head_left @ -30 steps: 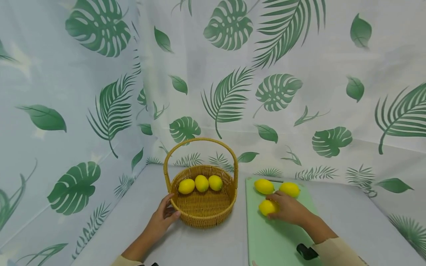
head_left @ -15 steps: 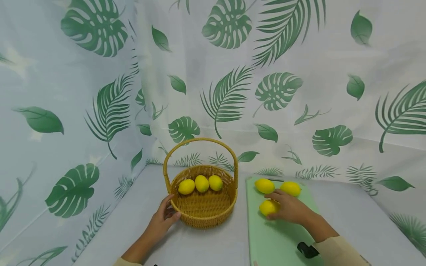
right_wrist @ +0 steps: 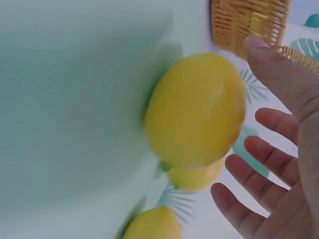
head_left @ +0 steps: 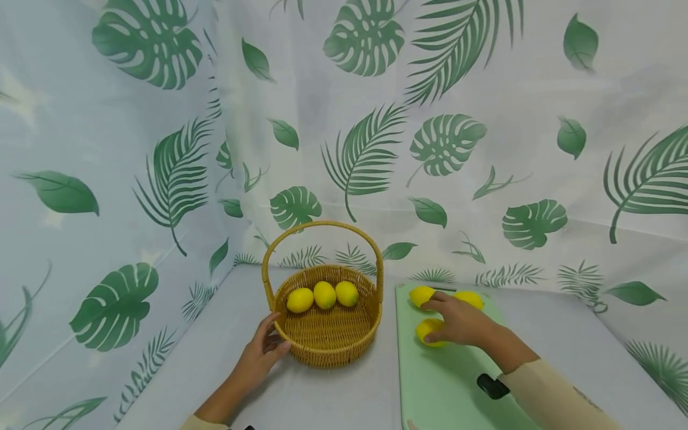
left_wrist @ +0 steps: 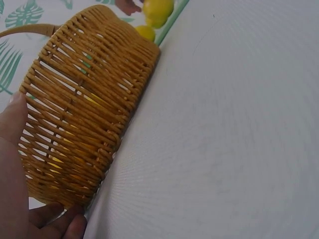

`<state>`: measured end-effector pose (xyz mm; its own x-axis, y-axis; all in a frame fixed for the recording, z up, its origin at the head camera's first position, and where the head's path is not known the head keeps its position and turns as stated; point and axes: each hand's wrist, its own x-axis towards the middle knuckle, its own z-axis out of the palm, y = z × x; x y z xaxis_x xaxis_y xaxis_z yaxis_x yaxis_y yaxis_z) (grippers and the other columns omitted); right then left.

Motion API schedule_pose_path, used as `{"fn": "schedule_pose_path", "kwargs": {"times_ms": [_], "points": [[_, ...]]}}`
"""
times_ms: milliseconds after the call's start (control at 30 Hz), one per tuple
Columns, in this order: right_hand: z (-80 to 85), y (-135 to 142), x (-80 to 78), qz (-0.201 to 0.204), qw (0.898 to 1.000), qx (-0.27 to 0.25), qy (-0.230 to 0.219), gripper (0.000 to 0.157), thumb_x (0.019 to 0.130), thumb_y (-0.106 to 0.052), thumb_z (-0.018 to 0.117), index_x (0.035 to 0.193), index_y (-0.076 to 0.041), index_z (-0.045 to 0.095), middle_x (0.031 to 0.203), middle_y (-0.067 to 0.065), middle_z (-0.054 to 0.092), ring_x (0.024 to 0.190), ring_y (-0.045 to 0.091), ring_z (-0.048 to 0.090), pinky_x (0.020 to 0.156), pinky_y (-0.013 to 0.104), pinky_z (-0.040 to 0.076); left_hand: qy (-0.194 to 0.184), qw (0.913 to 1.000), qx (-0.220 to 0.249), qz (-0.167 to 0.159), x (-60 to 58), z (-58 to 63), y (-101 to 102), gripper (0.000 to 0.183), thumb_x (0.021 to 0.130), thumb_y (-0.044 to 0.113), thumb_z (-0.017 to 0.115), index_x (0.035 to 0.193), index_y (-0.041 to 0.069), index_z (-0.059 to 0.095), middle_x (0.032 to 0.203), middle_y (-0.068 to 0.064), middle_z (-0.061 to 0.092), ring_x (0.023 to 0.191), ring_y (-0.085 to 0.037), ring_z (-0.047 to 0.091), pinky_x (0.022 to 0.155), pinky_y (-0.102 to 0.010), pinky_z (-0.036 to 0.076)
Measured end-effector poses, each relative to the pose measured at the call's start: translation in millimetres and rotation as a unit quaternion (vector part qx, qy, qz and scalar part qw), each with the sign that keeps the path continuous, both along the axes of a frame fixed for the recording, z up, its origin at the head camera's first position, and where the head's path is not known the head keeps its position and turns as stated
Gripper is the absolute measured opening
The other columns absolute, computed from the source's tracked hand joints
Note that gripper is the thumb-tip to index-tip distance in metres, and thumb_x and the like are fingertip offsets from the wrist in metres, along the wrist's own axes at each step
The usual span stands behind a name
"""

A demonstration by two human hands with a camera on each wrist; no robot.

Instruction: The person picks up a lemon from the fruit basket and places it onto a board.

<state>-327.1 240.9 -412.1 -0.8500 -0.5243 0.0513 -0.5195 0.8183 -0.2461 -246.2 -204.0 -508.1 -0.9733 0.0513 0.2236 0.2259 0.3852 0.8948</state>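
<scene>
My left hand (head_left: 258, 355) holds the left side of a wicker basket (head_left: 330, 357), thumb and fingers set around its wall. In the left wrist view the thumb lies at the rim and the fingertips (left_wrist: 75, 226) bend in by the base. Three yellow lemons (head_left: 325, 295) rest in a row inside the basket. On the light green cutting board (head_left: 430, 388), my right hand (head_left: 464, 322) hovers at the nearest lemon (head_left: 428, 330). The right wrist view has that lemon (right_wrist: 197, 112) beside the spread fingers and raised thumb, with a gap between.
Behind the nearest lemon, a left lemon (head_left: 420, 295) and a right lemon (head_left: 470, 298) lie at the board's far end; my right hand partly covers both. The basket's tall arched handle (head_left: 325, 224) stands upright. A leaf-printed cloth (head_left: 371, 251) hangs behind the table.
My right hand has spread wider and shifted slightly up and left over the nearest lemon. The left hand stays on the basket, and the lemons keep their places.
</scene>
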Motion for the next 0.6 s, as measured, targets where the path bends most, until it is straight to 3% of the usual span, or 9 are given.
{"fn": "schedule_pose_path", "kwargs": {"times_ms": [200,367,600], "points": [[9.8,-15,4.3,0.023,0.999,0.014,0.019,0.059,0.076,-0.047,0.081,0.124,-0.016,0.066,0.12,0.001,0.055,0.102,0.021,0.055,0.088,0.041,0.049,-0.002,1.0,0.004,0.001,0.4,-1.0,2,0.071,0.094,0.036,0.066,0.152,0.025,0.027,0.148,-0.021,0.038,0.12,-0.03,0.054,0.098,-0.045,0.046],[18.2,-34,13.4,0.069,0.996,0.022,0.05,0.049,0.081,-0.044,0.078,0.121,-0.018,0.066,0.116,-0.002,0.053,0.102,0.018,0.054,0.087,0.037,0.051,-0.01,0.9999,0.005,-0.001,0.3,-3.8,3,0.072,0.093,0.037,0.067,0.152,0.027,0.027,0.149,-0.02,0.038,0.122,-0.028,0.053,0.1,-0.045,0.044],[27.8,-66,18.4,0.102,0.991,0.018,0.081,0.045,0.089,-0.042,0.07,0.128,-0.021,0.063,0.119,-0.008,0.053,0.105,0.011,0.054,0.089,0.031,0.051,0.002,1.0,-0.002,0.002,-2.9,-5.3,-1,0.071,0.094,0.036,0.067,0.152,0.028,0.028,0.149,-0.017,0.039,0.121,-0.027,0.053,0.1,-0.045,0.044]]}}
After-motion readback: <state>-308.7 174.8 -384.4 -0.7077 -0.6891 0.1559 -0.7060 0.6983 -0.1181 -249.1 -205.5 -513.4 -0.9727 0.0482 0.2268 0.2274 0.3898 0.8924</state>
